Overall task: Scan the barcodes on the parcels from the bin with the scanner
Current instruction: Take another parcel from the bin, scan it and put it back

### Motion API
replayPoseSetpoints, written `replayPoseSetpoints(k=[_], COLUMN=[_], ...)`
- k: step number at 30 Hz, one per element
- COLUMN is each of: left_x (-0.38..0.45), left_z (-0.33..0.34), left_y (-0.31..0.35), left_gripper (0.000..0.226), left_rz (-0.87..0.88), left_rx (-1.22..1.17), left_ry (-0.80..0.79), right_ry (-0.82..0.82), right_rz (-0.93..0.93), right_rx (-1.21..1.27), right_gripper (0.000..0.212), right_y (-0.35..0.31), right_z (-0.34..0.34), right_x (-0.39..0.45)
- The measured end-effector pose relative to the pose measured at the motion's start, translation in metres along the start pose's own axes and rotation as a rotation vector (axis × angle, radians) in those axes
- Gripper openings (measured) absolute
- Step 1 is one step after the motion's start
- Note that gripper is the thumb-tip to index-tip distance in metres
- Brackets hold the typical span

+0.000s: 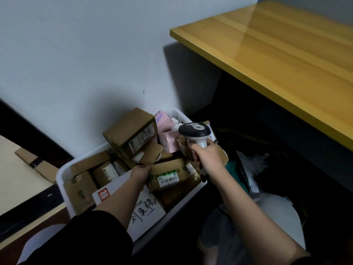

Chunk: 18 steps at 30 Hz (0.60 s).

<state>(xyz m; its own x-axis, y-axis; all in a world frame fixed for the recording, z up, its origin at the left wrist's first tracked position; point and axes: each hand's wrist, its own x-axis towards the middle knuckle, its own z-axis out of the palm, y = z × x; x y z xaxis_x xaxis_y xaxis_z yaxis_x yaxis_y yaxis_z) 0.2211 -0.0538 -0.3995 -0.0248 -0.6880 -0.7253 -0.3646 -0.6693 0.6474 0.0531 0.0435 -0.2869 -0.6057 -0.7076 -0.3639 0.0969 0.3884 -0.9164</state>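
Observation:
A white bin on the floor by the wall holds several cardboard parcels. My left hand grips the left end of a brown parcel with green tape, whose barcode label faces up. My right hand is closed around the handle of a white and black scanner, held above the bin's right side with its head pointing left over the parcels. A large brown box lies tilted at the back, next to pink boxes. A white parcel with handwriting lies in front.
A yellow wooden tabletop juts out at the upper right, dark space beneath it. White and grey plastic bags lie right of the bin. Flat cardboard rests on a pale surface at the left. The white wall stands behind the bin.

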Motion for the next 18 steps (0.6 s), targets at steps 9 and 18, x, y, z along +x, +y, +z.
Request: replayPoseSetpoints(k=[9, 18], left_x=[-0.013, -0.017], left_z=[-0.005, -0.036], left_y=[0.008, 0.074], left_gripper=[0.025, 0.037], left_rz=[-0.011, 0.656], left_rx=[-0.045, 0.58], left_ry=[-0.093, 0.414], right_ry=[-0.016, -0.013], right_rz=[-0.013, -0.087], right_rx=[0.006, -0.054], right_gripper=[0.016, 0.012], right_y=[0.002, -0.008], right_z=[0.004, 0.018], right_x=[-0.002, 0.01])
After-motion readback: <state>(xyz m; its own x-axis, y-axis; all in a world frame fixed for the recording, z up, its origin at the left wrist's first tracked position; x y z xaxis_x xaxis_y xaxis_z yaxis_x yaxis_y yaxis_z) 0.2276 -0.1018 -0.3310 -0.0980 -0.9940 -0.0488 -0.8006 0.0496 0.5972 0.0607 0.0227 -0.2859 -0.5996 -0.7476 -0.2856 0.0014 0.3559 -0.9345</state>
